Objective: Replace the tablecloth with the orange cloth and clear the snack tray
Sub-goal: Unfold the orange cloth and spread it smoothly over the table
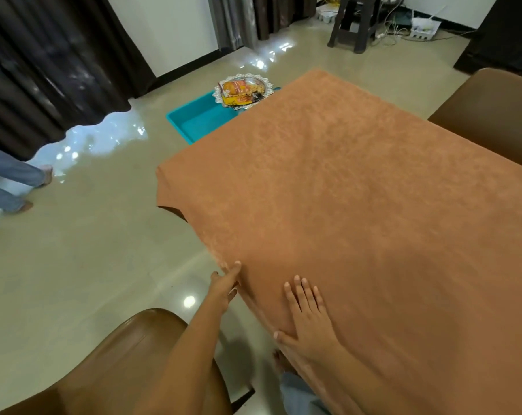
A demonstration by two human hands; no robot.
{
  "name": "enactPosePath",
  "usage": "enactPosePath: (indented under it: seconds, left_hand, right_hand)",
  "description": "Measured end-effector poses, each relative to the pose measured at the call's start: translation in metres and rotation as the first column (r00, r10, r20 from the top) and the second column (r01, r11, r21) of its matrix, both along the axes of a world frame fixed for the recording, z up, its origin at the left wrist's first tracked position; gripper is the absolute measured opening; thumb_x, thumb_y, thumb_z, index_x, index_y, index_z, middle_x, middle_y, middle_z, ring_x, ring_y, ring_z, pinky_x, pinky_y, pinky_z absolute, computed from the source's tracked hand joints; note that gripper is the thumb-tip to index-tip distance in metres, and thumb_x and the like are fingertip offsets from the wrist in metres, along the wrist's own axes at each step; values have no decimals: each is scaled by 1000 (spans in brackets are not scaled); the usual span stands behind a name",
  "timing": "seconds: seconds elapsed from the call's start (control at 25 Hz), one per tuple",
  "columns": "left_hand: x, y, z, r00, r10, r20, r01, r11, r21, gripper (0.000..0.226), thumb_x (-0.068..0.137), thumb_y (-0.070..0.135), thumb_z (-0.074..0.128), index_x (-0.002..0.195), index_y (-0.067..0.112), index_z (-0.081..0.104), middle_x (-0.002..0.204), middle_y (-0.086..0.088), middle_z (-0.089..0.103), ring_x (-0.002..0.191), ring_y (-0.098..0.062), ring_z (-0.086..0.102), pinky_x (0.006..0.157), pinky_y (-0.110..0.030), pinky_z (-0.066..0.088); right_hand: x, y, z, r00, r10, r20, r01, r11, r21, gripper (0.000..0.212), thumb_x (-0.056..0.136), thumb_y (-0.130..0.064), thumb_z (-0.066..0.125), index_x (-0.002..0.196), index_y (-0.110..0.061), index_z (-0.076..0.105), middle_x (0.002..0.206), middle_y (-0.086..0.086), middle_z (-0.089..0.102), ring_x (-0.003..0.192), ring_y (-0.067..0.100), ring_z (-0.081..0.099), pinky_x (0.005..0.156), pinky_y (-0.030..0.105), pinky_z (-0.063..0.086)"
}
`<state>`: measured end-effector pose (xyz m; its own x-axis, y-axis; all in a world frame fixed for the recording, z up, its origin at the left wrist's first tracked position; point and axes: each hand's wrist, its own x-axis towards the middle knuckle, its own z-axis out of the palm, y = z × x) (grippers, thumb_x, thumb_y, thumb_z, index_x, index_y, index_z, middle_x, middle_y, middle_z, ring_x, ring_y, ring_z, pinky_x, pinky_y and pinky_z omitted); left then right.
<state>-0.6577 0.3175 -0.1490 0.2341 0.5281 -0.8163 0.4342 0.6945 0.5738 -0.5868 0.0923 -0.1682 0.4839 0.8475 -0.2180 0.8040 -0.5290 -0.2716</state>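
Now left hand [223, 290] pinching orange cloth [358, 205] edge, right hand [309, 319] flat

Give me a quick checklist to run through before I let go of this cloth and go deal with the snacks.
1. Orange cloth covers the tabletop in view: ok.
2. Left edge hangs evenly: not ok, the far-left corner dips in a flap.
3. Left hand pinching the near edge: ok.
4. Right hand flat on the cloth: ok.
5. Snack tray cleared: not ok, packets on it, resting on the teal bin on the floor.
6. Old tablecloth removed: cannot tell.
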Motion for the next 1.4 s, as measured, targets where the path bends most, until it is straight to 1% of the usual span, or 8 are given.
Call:
enactPosePath:
  seconds: [0.2,0.44,0.64,0.96,1.12,1.2,1.32,1.4]
  left_hand:
    - [14,24,-7,992,113,51,-117,990,76,36,89,28,67,115,5,60,121,-10,62,113,-27,57,100,-41,47]
    - [-17,10,-14,932,331,-147,-249,881,403,22,83,24,72,89,9,56,88,-7,63,90,-33,60,70,-35,51]
    - [-27,45,-6,963,261,-60,-267,915,-302,70,67,22,87,126,2,54,130,-18,56,119,-37,53,105,-54,42]
    - [-45,97,-2,884,467,30,-432,837,-335,78,65,42,85,127,13,46,128,-7,53,118,-32,51,93,-50,48]
    - [-35,122,-7,887,255,-385,-206,965,163,80,83,30,73,143,1,28,147,-20,36,130,-39,42,104,-47,40]
    - [-9,144,0,946,120,-301,39,880,473,73,89,27,64,146,4,23,151,-20,28,133,-39,38,107,-45,37]
    - [45,193,9,930,-202,-308,363,641,676,67,95,30,53,148,6,21,158,-19,14,146,-36,17,116,-47,24]
    - [77,232,11,849,-331,-412,529,525,667,71,96,39,50,151,10,17,161,-16,3,148,-36,4,118,-49,14]
  right_hand:
    - [8,5,5,998,-61,-15,62,998,29,86,84,-73,31,153,-22,20,160,5,15,148,21,11,115,42,10]
    - [25,19,17,999,10,-42,-11,999,-32,65,82,-64,40,130,-24,58,133,4,58,120,23,54,94,38,30]
    - [21,20,10,1000,10,-10,-10,999,40,67,77,-64,46,126,-21,62,128,7,63,118,21,43,91,39,29]
    - [34,33,15,987,46,153,-50,998,29,59,79,-66,40,102,-24,74,101,4,70,91,22,42,77,38,29]
    - [38,50,22,997,-10,71,10,1000,-7,58,87,-62,34,99,-21,71,94,5,66,89,26,54,74,39,48]
    - [48,79,27,997,-72,-35,72,997,-8,63,88,-60,36,125,-15,62,125,13,61,115,31,60,89,37,51]
    - [66,127,20,999,-36,-13,37,998,46,82,89,-71,25,152,-30,-7,159,-3,-20,148,14,-16,121,33,-3]
    - [72,151,14,999,-24,21,25,999,-25,90,83,-78,25,150,-32,-15,156,-3,-28,144,15,-28,119,40,-13]
